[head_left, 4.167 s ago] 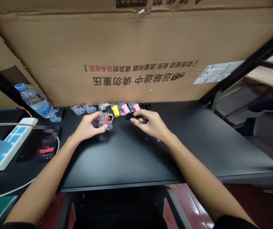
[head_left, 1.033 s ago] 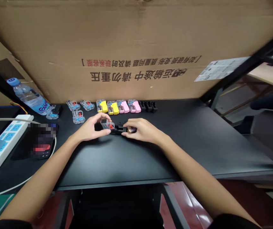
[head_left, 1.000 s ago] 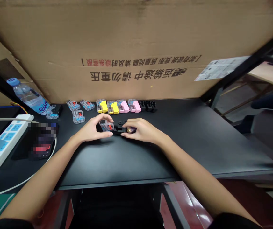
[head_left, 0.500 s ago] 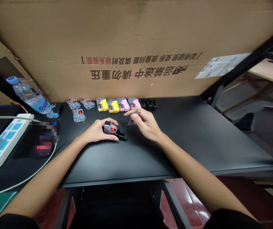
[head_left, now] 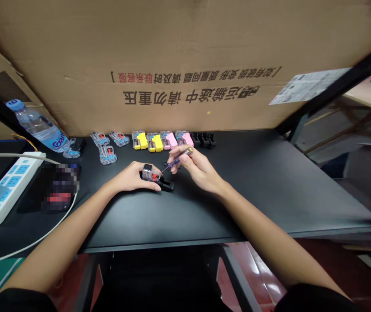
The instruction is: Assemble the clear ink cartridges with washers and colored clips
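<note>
My left hand (head_left: 133,177) is closed around a small clear device (head_left: 147,172) with a black square top and an orange-red part inside. Under and beside the device, a black slotted piece (head_left: 166,185) extends to the right on the black table. In my right hand (head_left: 196,168) is a thin purple screwdriver (head_left: 174,162), pinched between the fingers. Its tip points down and left, close to the device's right side; whether it touches cannot be made out. Small black rings (head_left: 165,163) lie just behind, partly hidden by my right hand.
Along the cardboard (head_left: 172,34) at the back sit clear devices (head_left: 108,154), yellow ones (head_left: 154,142), pink ones (head_left: 169,141) and black parts (head_left: 207,139). At left are a water bottle (head_left: 44,129), a power strip (head_left: 8,186) and a white cable (head_left: 53,229).
The screwdriver has swung from beside my right fingers to slant down toward the device, and its shaft now shows clearly. My left hand keeps its hold. The view has shifted slightly.
</note>
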Action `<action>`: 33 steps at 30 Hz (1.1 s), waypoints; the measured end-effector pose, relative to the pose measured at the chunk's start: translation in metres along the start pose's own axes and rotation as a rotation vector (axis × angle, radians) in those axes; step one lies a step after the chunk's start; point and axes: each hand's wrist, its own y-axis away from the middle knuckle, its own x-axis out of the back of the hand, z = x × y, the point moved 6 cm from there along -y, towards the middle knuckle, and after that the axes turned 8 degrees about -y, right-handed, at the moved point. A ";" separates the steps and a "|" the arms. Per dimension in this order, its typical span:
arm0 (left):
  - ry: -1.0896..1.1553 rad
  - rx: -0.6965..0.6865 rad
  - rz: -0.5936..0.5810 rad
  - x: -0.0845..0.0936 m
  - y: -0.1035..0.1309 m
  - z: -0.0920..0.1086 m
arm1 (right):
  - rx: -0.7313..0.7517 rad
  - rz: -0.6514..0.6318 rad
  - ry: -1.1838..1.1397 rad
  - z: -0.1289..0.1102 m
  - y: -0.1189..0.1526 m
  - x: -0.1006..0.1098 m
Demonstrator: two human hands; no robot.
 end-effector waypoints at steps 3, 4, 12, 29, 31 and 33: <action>0.012 0.007 -0.020 0.000 0.000 0.000 | 0.006 0.004 0.001 -0.003 0.000 0.001; 0.015 0.012 -0.023 0.000 0.000 0.000 | 0.007 0.003 0.011 -0.004 0.000 0.000; 0.020 0.006 -0.038 0.001 0.000 0.003 | 0.013 -0.044 -0.005 -0.007 0.002 -0.003; 0.017 -0.001 -0.077 0.002 0.000 0.000 | -0.024 -0.143 0.067 -0.015 0.002 -0.006; 0.027 0.004 -0.082 0.002 0.001 0.000 | -0.007 -0.123 0.082 -0.015 0.002 -0.007; 0.033 0.006 -0.080 0.002 0.001 0.000 | 0.018 -0.078 0.088 -0.015 0.002 -0.008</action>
